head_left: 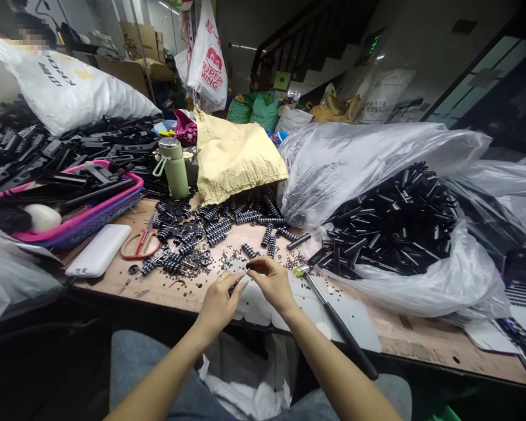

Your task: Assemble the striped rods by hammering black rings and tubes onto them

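My left hand point(221, 301) is closed in a pinch around a thin pin with small black pieces stacked on it point(236, 283), above the table's front edge. My right hand point(269, 279) is closed too, its fingertips pinching a tiny black washer point(249, 266) at the tip of that pin. Loose black washers and beads point(188, 257) lie scattered on the wooden table point(170, 289) just beyond my hands. Several finished black-and-white ribbed stacks point(245, 217) are piled behind them.
A clear bag of black tubes point(390, 228) fills the right side. A yellow sack point(232, 155), a green flask point(175, 166), red-handled scissors point(141, 242), a white power bank point(99, 250) and a pink basket of black parts point(92, 219) stand left. A long black tool point(337, 327) lies near my right wrist.
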`<state>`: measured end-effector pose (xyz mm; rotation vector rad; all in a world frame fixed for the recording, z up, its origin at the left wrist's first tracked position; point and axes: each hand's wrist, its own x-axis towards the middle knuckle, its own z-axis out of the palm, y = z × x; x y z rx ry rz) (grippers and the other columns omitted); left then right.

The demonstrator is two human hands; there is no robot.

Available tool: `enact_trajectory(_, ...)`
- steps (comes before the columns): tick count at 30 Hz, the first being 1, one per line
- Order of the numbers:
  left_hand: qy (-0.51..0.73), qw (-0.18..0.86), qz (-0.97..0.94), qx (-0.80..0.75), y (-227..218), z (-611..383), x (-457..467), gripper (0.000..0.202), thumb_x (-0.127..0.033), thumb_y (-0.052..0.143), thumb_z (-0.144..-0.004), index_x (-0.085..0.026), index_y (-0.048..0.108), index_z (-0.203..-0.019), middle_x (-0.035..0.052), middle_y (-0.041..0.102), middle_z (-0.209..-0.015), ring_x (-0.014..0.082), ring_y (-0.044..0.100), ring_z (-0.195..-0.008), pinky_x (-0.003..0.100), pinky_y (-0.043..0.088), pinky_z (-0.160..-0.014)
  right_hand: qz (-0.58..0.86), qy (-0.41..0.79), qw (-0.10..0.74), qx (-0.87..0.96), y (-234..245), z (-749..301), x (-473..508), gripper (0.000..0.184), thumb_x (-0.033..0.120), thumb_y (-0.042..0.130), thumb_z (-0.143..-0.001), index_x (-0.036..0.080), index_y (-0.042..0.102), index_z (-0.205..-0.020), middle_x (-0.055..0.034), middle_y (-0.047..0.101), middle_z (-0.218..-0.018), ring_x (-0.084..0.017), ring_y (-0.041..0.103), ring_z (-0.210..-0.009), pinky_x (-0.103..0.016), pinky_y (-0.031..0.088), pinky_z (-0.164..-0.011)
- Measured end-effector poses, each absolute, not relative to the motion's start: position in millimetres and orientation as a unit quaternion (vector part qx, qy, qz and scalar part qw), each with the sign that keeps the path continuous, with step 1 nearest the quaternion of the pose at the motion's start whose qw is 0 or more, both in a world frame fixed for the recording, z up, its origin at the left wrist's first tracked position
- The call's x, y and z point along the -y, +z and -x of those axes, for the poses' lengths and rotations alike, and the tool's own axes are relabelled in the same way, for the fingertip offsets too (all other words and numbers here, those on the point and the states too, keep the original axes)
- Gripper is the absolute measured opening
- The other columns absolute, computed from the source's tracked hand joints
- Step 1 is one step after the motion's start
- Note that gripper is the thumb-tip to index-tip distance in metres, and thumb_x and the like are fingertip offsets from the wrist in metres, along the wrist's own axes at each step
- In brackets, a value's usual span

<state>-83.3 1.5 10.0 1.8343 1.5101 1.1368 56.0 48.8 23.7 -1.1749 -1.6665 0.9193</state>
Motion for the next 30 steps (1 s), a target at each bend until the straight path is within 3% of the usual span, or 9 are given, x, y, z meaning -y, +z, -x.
enact_trajectory(5, 0.435, 0.264, -0.630, -0.587, 2.1, 98.8, 3.6, 0.032, -0.034, 0.043, -0.083, -0.018, 0.057, -0.106, 0.0086, 0.061, -0.101, 0.0201, 0.056, -0.096, 0.033, 0.044, -0.084, 0.409, 0.269, 0.415, 0.767, 20.2, -39.9, -41.1, 0.017, 0.016, 0.050, -0.076, 0.019, 0.061, -0.089, -0.0043, 0.064, -0.090, -0.015, 0.060, -0.083, -0.028, 0.049, -0.076)
enact_trajectory(10, 0.456, 0.275, -0.572, -0.624, -2.3, 129.5, 11.1, 0.035, -0.035, 0.039, -0.084, -0.018, 0.051, -0.111, 0.0075, 0.057, -0.112, 0.0187, 0.050, -0.106, 0.032, 0.039, -0.091, 0.370, 0.293, 0.295, 0.831, 20.0, -7.7, -48.0, 0.024, 0.023, 0.046, -0.081, 0.020, 0.057, -0.103, -0.0053, 0.057, -0.112, -0.013, 0.057, -0.093, -0.024, 0.048, -0.077)
enact_trajectory(13, 0.464, 0.267, -0.539, -0.651, -4.2, 147.0, 16.6, 0.031, -0.039, 0.040, -0.083, -0.017, 0.055, -0.099, 0.0067, 0.062, -0.096, 0.0189, 0.058, -0.091, 0.032, 0.044, -0.082, 0.463, 0.205, 0.254, 0.824, 12.8, 23.8, -64.3, 0.023, 0.026, 0.044, -0.084, 0.016, 0.057, -0.100, -0.0085, 0.061, -0.100, -0.018, 0.055, -0.092, -0.032, 0.045, -0.079)
enact_trajectory(15, 0.456, 0.274, -0.524, -0.665, -5.2, 154.3, 19.1, 0.031, -0.040, 0.038, -0.083, -0.017, 0.054, -0.095, 0.0047, 0.063, -0.081, 0.0179, 0.061, -0.074, 0.031, 0.047, -0.071, 0.473, 0.185, 0.234, 0.829, 5.7, 42.0, -74.6, 0.016, 0.024, 0.052, -0.078, 0.015, 0.061, -0.088, -0.0091, 0.063, -0.088, -0.022, 0.055, -0.089, -0.036, 0.043, -0.079)
enact_trajectory(17, 0.449, 0.275, -0.527, -0.667, -5.7, 157.8, 19.6, 0.031, -0.040, 0.037, -0.083, -0.016, 0.055, -0.094, 0.0040, 0.063, -0.077, 0.0174, 0.061, -0.069, 0.031, 0.048, -0.068, 0.467, 0.186, 0.225, 0.835, -1.1, 51.8, -80.9, 0.010, 0.019, 0.057, -0.073, 0.016, 0.061, -0.081, -0.0074, 0.063, -0.082, -0.021, 0.055, -0.085, -0.035, 0.042, -0.077)
enact_trajectory(23, 0.446, 0.247, -0.562, -0.652, -8.8, 154.5, 11.1, 0.034, -0.036, 0.043, -0.081, -0.017, 0.057, -0.104, 0.0084, 0.060, -0.108, 0.0202, 0.053, -0.102, 0.035, 0.040, -0.090, 0.484, 0.190, 0.223, 0.825, -7.0, 35.1, -80.6, 0.020, 0.010, 0.049, -0.075, 0.017, 0.058, -0.090, -0.0021, 0.061, -0.085, -0.011, 0.055, -0.076, -0.022, 0.043, -0.071)
enact_trajectory(30, 0.439, 0.239, -0.546, -0.673, -9.7, 149.0, 8.3, 0.034, -0.037, 0.042, -0.082, -0.016, 0.058, -0.104, 0.0085, 0.061, -0.107, 0.0201, 0.054, -0.102, 0.036, 0.041, -0.090, 0.556, 0.128, 0.227, 0.789, -6.7, 41.9, -89.3, 0.024, 0.029, 0.043, -0.084, 0.014, 0.053, -0.100, -0.0116, 0.056, -0.098, -0.023, 0.047, -0.094, -0.036, 0.038, -0.079)
